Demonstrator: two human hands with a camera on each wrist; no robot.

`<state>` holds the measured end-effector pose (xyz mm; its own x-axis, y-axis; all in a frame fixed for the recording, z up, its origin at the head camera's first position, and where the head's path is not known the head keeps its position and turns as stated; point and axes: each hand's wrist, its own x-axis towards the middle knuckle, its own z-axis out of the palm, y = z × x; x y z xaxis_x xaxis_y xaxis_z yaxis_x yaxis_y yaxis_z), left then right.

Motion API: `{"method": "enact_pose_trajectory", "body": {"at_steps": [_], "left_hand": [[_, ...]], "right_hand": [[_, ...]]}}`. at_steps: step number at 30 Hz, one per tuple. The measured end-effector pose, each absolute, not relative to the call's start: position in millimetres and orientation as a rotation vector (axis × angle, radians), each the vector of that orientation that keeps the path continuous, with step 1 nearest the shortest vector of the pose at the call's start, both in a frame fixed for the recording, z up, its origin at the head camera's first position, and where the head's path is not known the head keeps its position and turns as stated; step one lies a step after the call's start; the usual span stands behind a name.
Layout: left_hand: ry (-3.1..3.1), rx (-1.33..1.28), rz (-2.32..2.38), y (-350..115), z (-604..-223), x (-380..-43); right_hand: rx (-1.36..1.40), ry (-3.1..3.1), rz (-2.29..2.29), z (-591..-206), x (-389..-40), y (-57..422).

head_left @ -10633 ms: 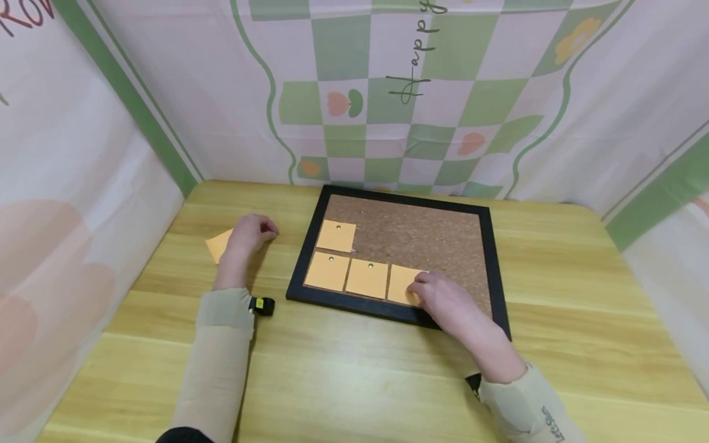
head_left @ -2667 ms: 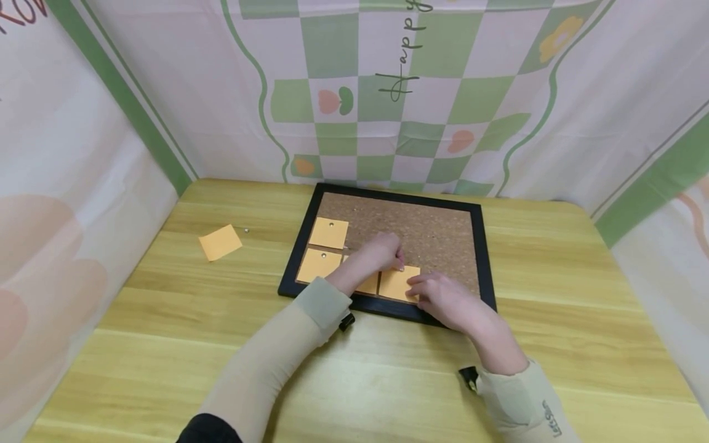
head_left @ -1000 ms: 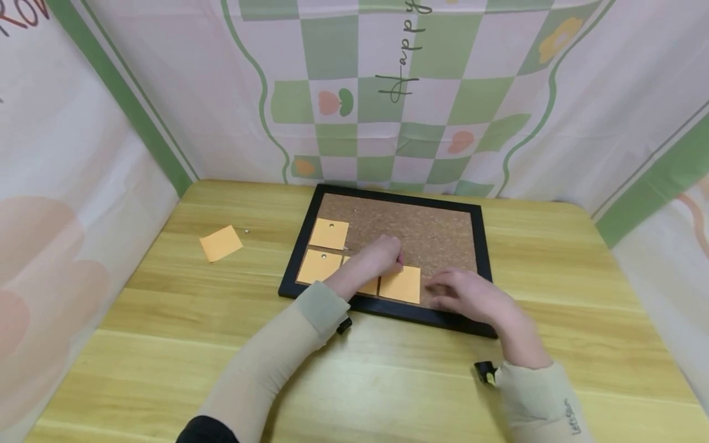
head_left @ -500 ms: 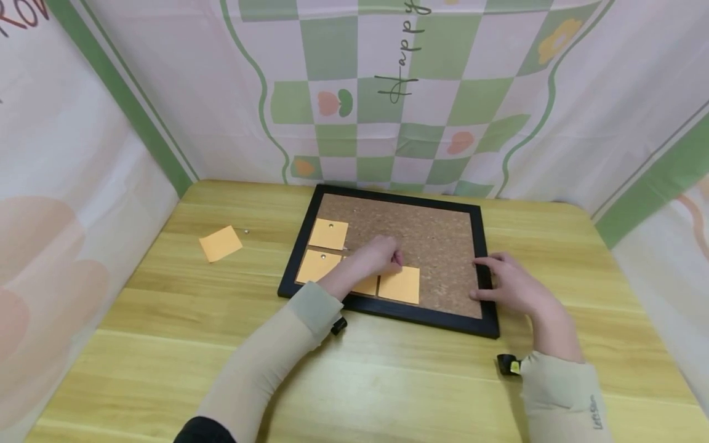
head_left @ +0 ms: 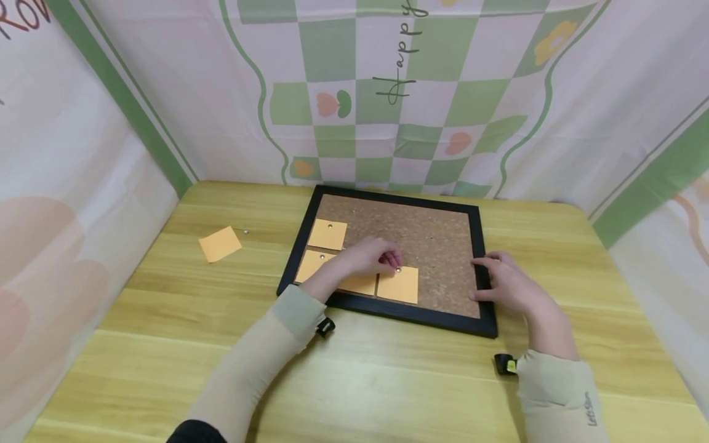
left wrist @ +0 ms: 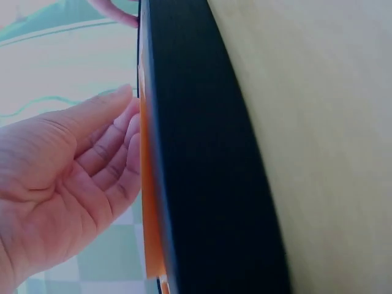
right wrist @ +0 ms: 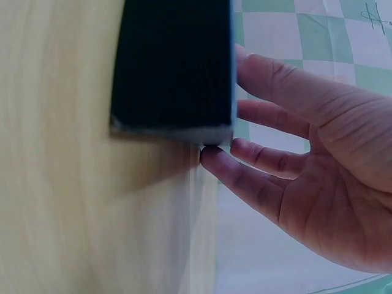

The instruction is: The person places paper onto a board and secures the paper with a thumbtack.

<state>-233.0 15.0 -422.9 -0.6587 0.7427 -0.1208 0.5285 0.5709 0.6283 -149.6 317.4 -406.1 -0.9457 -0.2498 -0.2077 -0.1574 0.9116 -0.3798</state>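
Note:
A black-framed corkboard [head_left: 437, 246] lies on the wooden table, with orange paper notes pinned to its left and front parts. My left hand [head_left: 368, 255] hovers over the front-row notes, fingers loosely curved and holding nothing that shows. Just by its fingertips, a silver pushpin [head_left: 398, 269] is set in the top edge of the rightmost note [head_left: 401, 288]. That arm partly covers the notes beside it. At the board's right side, my right hand [head_left: 515, 286] holds the frame, thumb and finger over the top; in the right wrist view a fingertip touches the outer edge.
A loose orange note [head_left: 220, 244] lies on the table [head_left: 388, 381] left of the board, a small pin [head_left: 246, 232] beside it. Another small pin [head_left: 343, 248] shows near the upper pinned note [head_left: 328, 235]. A patterned curtain [head_left: 388, 141] hangs behind the table.
My right hand has gone from the rightmost note to the frame's right side. The left hand, which pressed at that note's top edge, has lifted slightly, and the pushpin's head now shows.

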Motion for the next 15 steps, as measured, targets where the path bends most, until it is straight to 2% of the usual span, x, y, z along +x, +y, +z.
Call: {"method": "enact_pose_trajectory", "body": {"at_steps": [6, 15], "left_hand": [[2.369, 1.086, 0.947, -4.0, -421.9, -231.4], [2.455, 0.940, 1.055, -45.3, -419.8, -235.4]], "right_hand": [[-0.299, 2.826, -0.526, -407.4, -148.8, 318.1], [-0.294, 2.814, -0.515, -406.2, -149.7, 316.9]]}}
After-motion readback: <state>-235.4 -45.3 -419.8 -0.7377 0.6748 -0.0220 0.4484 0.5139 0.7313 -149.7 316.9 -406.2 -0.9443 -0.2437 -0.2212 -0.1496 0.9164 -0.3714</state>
